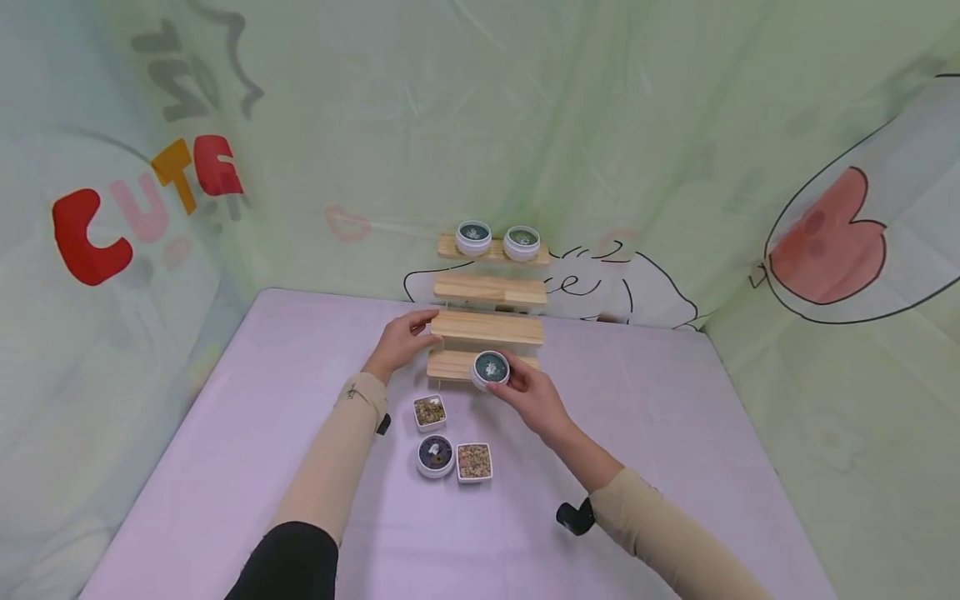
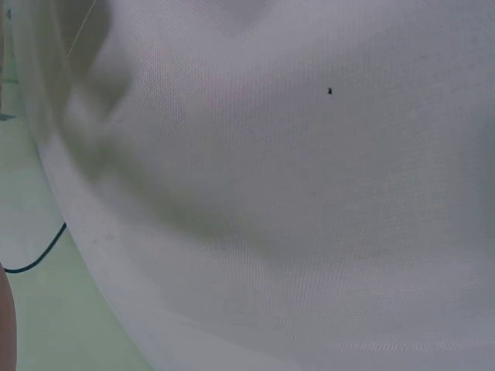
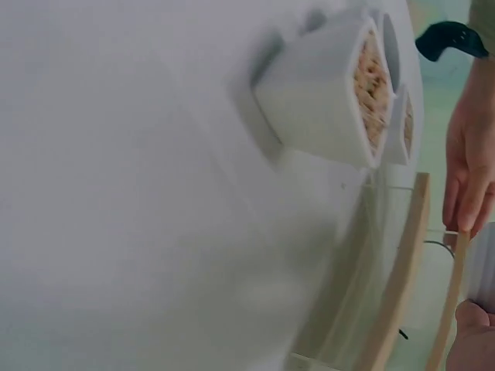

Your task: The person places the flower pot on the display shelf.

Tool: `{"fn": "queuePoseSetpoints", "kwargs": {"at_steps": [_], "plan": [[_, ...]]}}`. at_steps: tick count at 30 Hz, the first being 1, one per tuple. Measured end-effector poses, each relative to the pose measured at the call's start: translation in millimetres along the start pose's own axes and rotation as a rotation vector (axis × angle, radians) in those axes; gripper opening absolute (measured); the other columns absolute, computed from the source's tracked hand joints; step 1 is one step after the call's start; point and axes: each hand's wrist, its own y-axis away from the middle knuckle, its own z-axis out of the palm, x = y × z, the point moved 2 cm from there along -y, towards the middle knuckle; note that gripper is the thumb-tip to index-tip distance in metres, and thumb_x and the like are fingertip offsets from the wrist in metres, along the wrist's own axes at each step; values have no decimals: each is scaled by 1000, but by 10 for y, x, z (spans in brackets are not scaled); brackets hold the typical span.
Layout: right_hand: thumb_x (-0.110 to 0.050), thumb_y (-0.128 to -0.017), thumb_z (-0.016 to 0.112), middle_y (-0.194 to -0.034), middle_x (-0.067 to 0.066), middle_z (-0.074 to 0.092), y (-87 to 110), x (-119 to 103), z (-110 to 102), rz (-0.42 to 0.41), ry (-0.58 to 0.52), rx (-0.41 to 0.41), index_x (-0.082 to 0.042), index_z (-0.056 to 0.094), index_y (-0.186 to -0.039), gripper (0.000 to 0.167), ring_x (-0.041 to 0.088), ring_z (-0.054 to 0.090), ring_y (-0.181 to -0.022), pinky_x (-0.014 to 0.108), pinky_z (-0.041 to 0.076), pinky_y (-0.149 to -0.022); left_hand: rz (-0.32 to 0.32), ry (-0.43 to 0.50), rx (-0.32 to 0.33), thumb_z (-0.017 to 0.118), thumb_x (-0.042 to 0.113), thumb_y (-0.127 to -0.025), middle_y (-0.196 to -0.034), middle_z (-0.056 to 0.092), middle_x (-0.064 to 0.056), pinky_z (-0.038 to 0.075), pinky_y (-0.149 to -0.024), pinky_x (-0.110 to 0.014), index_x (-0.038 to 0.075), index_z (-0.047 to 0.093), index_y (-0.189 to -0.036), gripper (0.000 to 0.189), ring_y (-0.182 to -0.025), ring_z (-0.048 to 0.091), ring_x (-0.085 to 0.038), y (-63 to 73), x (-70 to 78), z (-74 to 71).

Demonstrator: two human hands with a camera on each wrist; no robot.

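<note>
A tiered wooden stand (image 1: 487, 327) with several narrow boards stands at the back of the table. My left hand (image 1: 403, 343) grips the left end of its second-lowest board; in the right wrist view the left hand's fingers (image 3: 469, 202) meet a board end. My right hand (image 1: 538, 402) holds a round white pot (image 1: 491, 367) with a dark green top and pale motif. That pot is in front of the lowest board (image 1: 450, 365); whether it touches the board, I cannot tell. The left wrist view shows mostly pale cloth, with a sliver of skin at the edge.
Two similar round pots, one left (image 1: 473, 237) and one right (image 1: 522, 242), sit on the top board. Nearer me are two square white pots of pebbles (image 1: 430, 412) (image 1: 474, 462) and a dark-topped round pot (image 1: 435, 455). Printed cloth (image 1: 390, 125) hangs behind the lilac-covered table (image 1: 637, 433).
</note>
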Motion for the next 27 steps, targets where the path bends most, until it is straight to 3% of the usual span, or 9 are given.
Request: {"fn": "queuePoseSetpoints", "kwargs": {"at_steps": [11, 20, 27], "plan": [[-17, -91, 72, -146, 18, 47, -436, -376, -109, -75, 39, 93, -1, 39, -148, 68, 25, 50, -130, 28, 51, -100, -15, -13, -3, 74, 14, -88, -142, 53, -13, 44, -109, -28, 3, 54, -139, 56, -129, 51, -24, 1, 24, 6], [-23, -92, 71, -144, 10, 51, -765, -610, -84, -66, 25, 140, -8, 45, -147, 62, 17, 51, -129, 28, 51, -102, -8, 6, -5, 74, 15, -87, -142, 53, -12, 44, -109, -26, 3, 55, -138, 56, -130, 51, -23, 8, 21, 8], [-24, -92, 71, -146, 15, 47, -955, -666, -61, -29, 26, 179, -1, 38, -149, 70, 20, 48, -132, 26, 49, -104, -13, 3, -4, 75, 16, -87, -142, 53, -11, 45, -108, -25, 4, 55, -138, 56, -130, 50, -23, 8, 24, 0]]}}
